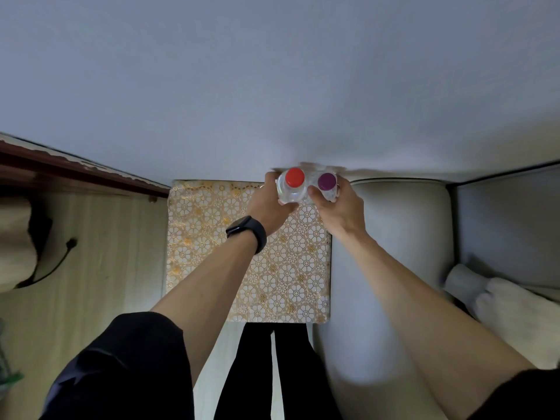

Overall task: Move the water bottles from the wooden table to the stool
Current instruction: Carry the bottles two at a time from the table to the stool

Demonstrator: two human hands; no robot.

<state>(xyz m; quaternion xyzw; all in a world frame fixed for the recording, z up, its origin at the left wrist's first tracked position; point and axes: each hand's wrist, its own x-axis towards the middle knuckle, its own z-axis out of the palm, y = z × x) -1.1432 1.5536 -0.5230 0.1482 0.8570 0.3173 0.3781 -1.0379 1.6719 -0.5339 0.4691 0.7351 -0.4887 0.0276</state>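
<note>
Standing close against the near edge of a floral patterned top (212, 237), black trousers (257, 374) just below it. Judging by the wood-grain surface (106, 237) off to the left, probably the stool rather than the table, though hard to tell for sure. Reaching across it with both bare forearms, a dark watch (247, 233) on the left wrist.

At the far right corner: left hand (269, 207) wrapped round the red-capped bottle (291, 192), fingers curled about its body. Right hand (341, 207) clamped likewise on the purple-capped bottle (328, 180), thumb pressed to its near side. Bottles side by side, touching or nearly so, right against the pale wall (272, 86) and just beside the grey sofa (394, 237).

Both upright: long axes vertical, caps pointing straight up toward the camera, clear bodies foreshortened beneath them. Impossible to see whether the bases rest on the top, hidden behind the hands.

To do this step well, lower straight down along that vertical axis without tilting. Feel for both bases flat on the cloth before loosening either grip. Set them inside the corner, not on the edge next to the sofa. Ease the fingers off sideways, one hand at a time, to avoid knocking the neighbour. Tall, narrow and probably light, so likely to topple from a nudge.
</note>
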